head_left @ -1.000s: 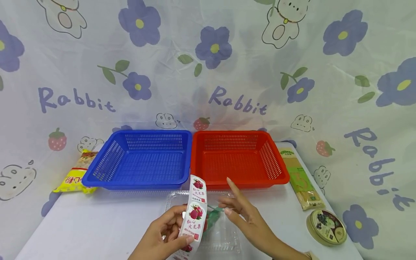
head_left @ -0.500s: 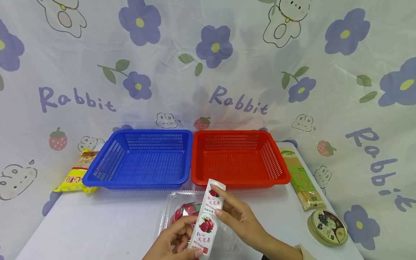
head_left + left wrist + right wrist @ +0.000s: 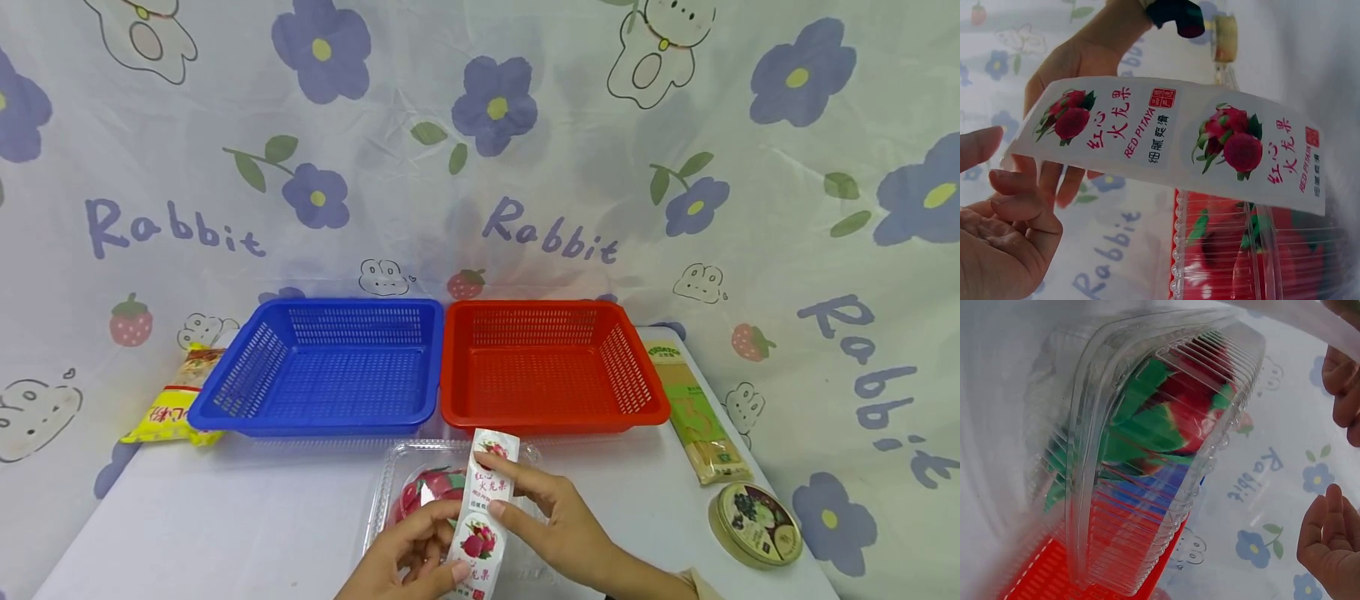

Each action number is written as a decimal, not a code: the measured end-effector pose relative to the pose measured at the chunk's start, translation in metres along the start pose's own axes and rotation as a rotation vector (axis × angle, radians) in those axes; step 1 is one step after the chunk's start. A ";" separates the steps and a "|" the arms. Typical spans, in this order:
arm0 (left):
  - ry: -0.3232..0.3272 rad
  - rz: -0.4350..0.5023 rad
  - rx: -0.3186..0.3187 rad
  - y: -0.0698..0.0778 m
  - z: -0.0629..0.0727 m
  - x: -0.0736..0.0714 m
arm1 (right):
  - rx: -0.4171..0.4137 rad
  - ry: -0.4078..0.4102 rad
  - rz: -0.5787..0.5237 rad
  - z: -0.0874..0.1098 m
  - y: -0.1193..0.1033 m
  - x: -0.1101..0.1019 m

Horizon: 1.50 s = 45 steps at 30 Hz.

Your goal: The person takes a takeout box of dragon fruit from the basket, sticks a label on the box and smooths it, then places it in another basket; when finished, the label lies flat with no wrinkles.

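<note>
A strip of white labels (image 3: pixel 480 546), printed with red pitaya fruit and Chinese writing, is held at a slant in front of me, above the near side of a clear plastic box. My left hand (image 3: pixel 408 554) grasps it, thumb on the lower label and fingers curled behind. My right hand (image 3: pixel 558 521) comes in from the other side, a finger and the thumb resting apart on the face of the upper label; whether they have taken hold of it, I cannot tell. Under the strip, the clear box (image 3: pixel 379 492) has ridged sides, with red and green fruit (image 3: pixel 431 490) inside, toward its left. The strip and both my hands stand in the way, covering much of the box. Just beyond it, two baskets sit side by side: a blue basket (image 3: pixel 352 379) on the left, a red basket (image 3: pixel 555 375) on the right. A yellow bag (image 3: pixel 176 408) leans against the blue one's outer side. To the right of the red one lies a long green packet (image 3: pixel 693 408), with a round gold tin (image 3: pixel 757 525) near its lower end. Everything rests on a white bench (image 3: pixel 262 517), before a pale cloth (image 3: pixel 427 225) of purple flowers, rabbits and the word "Rabbit".
</note>
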<state>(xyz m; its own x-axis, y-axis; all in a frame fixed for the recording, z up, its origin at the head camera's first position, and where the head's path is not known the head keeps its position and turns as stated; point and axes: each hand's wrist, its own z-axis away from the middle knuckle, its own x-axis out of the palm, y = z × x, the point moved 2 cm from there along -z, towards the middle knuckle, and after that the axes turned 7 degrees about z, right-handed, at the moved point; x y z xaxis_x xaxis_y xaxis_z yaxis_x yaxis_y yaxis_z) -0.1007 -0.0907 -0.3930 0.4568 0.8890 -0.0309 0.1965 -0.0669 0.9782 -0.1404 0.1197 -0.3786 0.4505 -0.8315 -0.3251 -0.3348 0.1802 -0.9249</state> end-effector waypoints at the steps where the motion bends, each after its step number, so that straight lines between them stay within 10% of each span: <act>1: 0.000 -0.002 -0.002 0.001 0.000 0.000 | 0.004 -0.005 0.002 0.000 0.000 0.001; 10: 0.011 0.015 -0.057 0.005 -0.001 0.002 | -0.015 -0.065 0.001 0.003 0.001 0.004; 28: -0.029 0.080 0.069 -0.003 0.001 0.002 | -0.075 -0.179 -0.056 0.004 0.003 0.005; 45: -0.057 0.112 0.008 -0.009 0.006 -0.001 | -0.380 0.017 0.096 0.001 0.004 0.007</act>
<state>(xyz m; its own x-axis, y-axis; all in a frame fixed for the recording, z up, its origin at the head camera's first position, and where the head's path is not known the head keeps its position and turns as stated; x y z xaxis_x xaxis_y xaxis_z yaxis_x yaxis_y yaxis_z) -0.0977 -0.0936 -0.4028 0.5247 0.8486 0.0671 0.1480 -0.1686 0.9745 -0.1378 0.1157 -0.3849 0.3897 -0.8293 -0.4006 -0.6587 0.0530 -0.7505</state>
